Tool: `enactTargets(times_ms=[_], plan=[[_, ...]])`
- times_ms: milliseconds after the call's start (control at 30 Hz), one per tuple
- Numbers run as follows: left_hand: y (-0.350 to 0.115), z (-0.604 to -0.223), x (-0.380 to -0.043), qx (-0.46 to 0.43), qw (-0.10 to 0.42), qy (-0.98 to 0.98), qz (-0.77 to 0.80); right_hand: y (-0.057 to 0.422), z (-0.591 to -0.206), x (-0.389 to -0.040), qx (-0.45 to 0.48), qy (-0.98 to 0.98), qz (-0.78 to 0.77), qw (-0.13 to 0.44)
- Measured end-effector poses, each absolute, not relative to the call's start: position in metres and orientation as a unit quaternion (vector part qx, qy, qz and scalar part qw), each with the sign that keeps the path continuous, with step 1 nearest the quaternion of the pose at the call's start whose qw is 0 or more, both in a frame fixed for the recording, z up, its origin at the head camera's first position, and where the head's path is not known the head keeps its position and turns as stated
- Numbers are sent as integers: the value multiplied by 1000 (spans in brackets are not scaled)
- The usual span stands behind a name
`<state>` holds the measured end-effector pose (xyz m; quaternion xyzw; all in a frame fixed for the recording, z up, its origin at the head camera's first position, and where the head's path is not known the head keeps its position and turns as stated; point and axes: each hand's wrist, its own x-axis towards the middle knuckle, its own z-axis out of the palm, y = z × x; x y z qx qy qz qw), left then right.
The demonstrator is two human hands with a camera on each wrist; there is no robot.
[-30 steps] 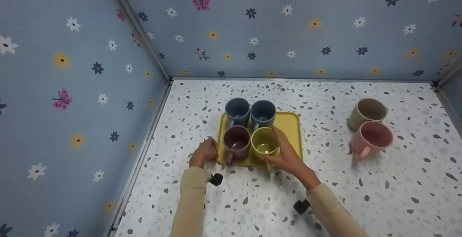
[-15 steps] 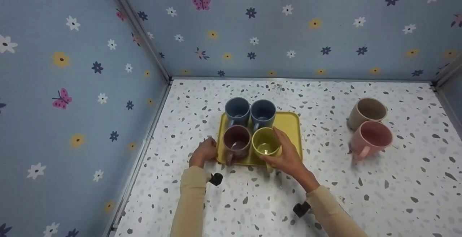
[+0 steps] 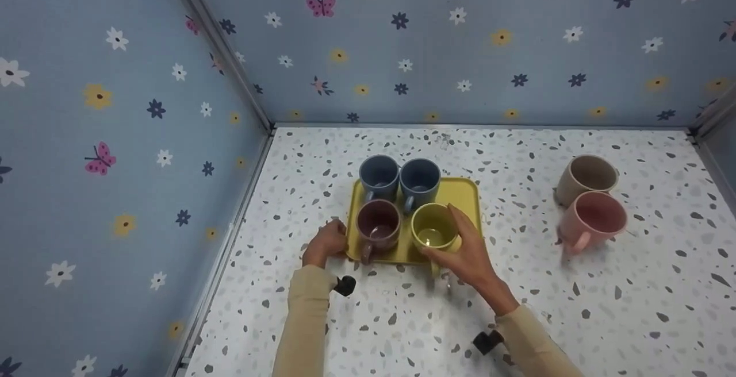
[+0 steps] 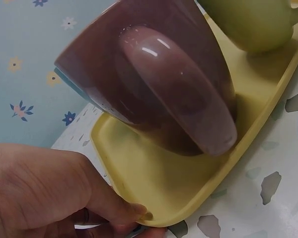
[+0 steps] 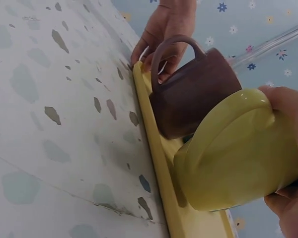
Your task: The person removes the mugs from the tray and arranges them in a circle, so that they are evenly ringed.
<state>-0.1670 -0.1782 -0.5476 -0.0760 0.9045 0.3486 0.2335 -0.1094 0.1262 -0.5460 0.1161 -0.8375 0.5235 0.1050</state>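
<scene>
My right hand (image 3: 468, 253) grips a yellow-green mug (image 3: 431, 229) from its right side, fingers at the far wall and thumb at the near rim. The mug is over the front of a yellow tray (image 3: 464, 196), its handle toward me; in the right wrist view the mug (image 5: 238, 158) looks slightly tilted. With the thumb on the rim, my left hand (image 3: 328, 241) pinches the tray's front left corner, as the left wrist view shows at the tray edge (image 4: 188, 208). A maroon mug (image 3: 378, 224) stands on the tray beside the yellow-green one, a gap between them.
Two blue mugs (image 3: 379, 176) (image 3: 420, 180) stand side by side on the tray's back left. Off to the right on the speckled table (image 3: 650, 319), a beige mug (image 3: 569, 184) stands behind a pink mug (image 3: 595, 224). Flowered walls (image 3: 431, 49) enclose the back and left.
My right hand has moved the yellow-green mug to the right, widening the gap to the maroon mug. The left hand stays at the tray corner, and the other mugs keep their places.
</scene>
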Motion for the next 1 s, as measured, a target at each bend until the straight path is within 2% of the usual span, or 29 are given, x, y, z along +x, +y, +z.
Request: enactTargets(times_ms=[167,600,767,1000], plan=[[-178,-548,-167,-75,232,905,348,139,-541,-109,112,-844,512,113],[-179,-550,-169,-75,235,900,359,170,-534,-108,28,-839,527,133],[-180,-552,-169,-86,248,892,367,179,-532,-105,-10,-847,518,122],[-180,-551,-170,-94,257,892,359,196,-534,-103,-44,-838,525,144]])
